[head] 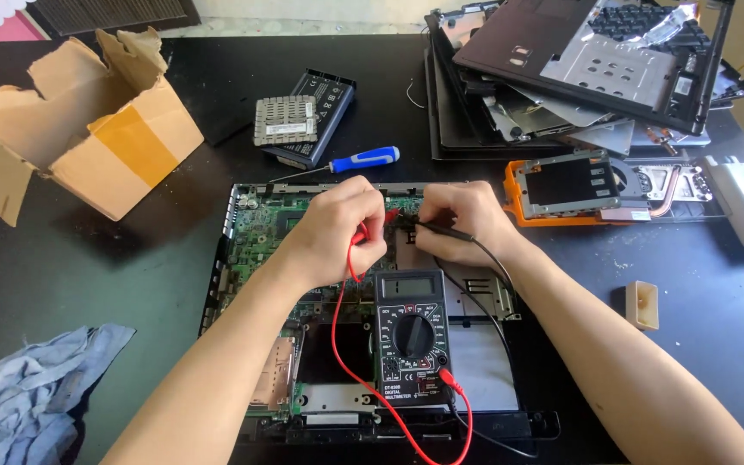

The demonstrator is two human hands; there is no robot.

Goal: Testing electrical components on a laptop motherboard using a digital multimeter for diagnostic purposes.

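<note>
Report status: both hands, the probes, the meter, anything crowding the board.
Left hand grips red probe; right hand grips black probe, both tips on circuit board. Multimeter lies on the laptop. Leads loop across it.

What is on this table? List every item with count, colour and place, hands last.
motherboard: one, green, in the opened laptop base at centre
multimeter: one, black, lying on the laptop base
red probe: one, in the left hand
black probe: one, in the right hand
screwdriver: one, blue handle, behind the board
cardboard box: one, brown, torn, far left
cloth: one, blue, near left corner
laptop parts: a stack, dark, far right
drive caddy: one, orange frame, right of the board
left hand: on the board
right hand: on the board
</note>
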